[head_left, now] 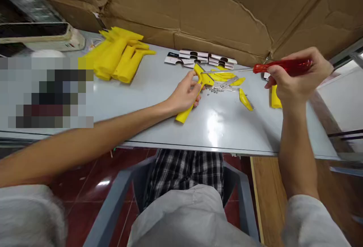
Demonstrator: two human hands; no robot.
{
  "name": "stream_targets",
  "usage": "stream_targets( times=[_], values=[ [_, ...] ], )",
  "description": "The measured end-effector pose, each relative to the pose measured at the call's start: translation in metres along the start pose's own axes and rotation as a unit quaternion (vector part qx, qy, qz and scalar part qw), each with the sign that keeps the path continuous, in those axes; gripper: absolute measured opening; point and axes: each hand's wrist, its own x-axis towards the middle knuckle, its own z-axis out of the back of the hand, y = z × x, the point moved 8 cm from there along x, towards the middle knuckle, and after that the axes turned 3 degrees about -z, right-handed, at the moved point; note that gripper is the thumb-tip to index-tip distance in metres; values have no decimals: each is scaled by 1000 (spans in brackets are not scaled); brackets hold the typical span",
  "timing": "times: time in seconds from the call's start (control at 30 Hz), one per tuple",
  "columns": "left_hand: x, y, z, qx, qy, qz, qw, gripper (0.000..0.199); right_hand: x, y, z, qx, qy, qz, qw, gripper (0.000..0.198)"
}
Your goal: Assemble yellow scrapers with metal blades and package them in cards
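My left hand (184,94) is closed around the handle of a yellow plastic scraper (185,115), whose wide head points away from me. In my right hand (302,79) is a screwdriver (262,68) with a clear red handle. Its long shaft runs left, nearly level, and the tip meets the scraper's head or lies just in front of it; I cannot tell whether it sits in a screw. Small metal screws or nuts (216,90) lie in a loose pile just right of my left hand. Beside them are several yellow covers (245,99) and metal blade plates (229,82).
Several yellow scraper handles (129,64) are heaped at the back left. Black-and-white cards (195,55) stand in stacks along the cardboard wall (210,16). Another yellow piece (275,98) lies behind my right wrist. A pixelated patch covers the table's left part.
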Motion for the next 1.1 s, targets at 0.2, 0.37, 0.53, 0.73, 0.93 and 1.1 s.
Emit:
stream_targets(
  times=[0.2, 0.37, 0.53, 0.73, 0.93, 1.1],
  values=[
    [7, 9, 1, -1, 5, -26, 1000, 28, 0, 3, 13, -127, -26, 78, 988, 52],
    [7, 9, 2, -8, 6, -24, 1000, 32, -1, 15, 8, -128, 4, 143, 981, 47],
    [8, 10, 3, -28, -2, -18, 999, 36, 0, 16, 0, -76, 55, 144, 985, 48],
    [9, 12, 5, -26, -23, -15, 999, 32, 0, 10, 3, -137, 38, 140, 980, 48],
    [7, 9, 4, -18, -16, -14, 1000, 30, -6, 21, 1, -209, 12, 118, 971, 60],
    [8, 9, 4, -35, -10, 2, 999, 24, -2, 17, -5, -162, 70, 138, 975, 76]
  ],
)
